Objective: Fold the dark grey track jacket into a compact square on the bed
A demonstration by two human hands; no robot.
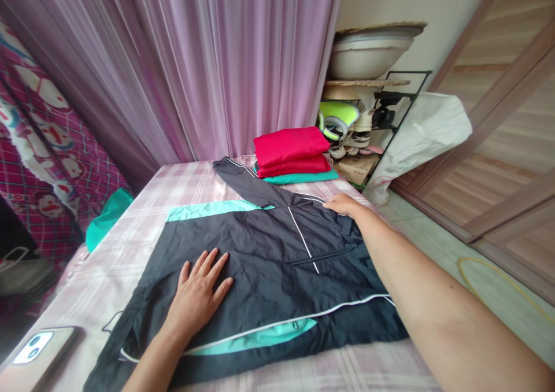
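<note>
A dark navy jacket (260, 265) with teal panels and white piping lies flat on the pink plaid bed (130, 247). One sleeve (247, 181) is folded back across it towards the far end of the bed. My left hand (197, 296) presses flat on the jacket's middle, fingers spread. My right hand (342, 205) rests with extended fingers at the jacket's far edge, near the sleeve's base. Neither hand visibly grips the cloth.
A folded red and teal clothing stack (290, 155) sits at the bed's far end. A phone (37, 351) lies at the near left edge, and a teal cloth (108, 218) hangs at the left side. A shoe rack (373, 120) and white sack (420, 143) stand beyond the right edge.
</note>
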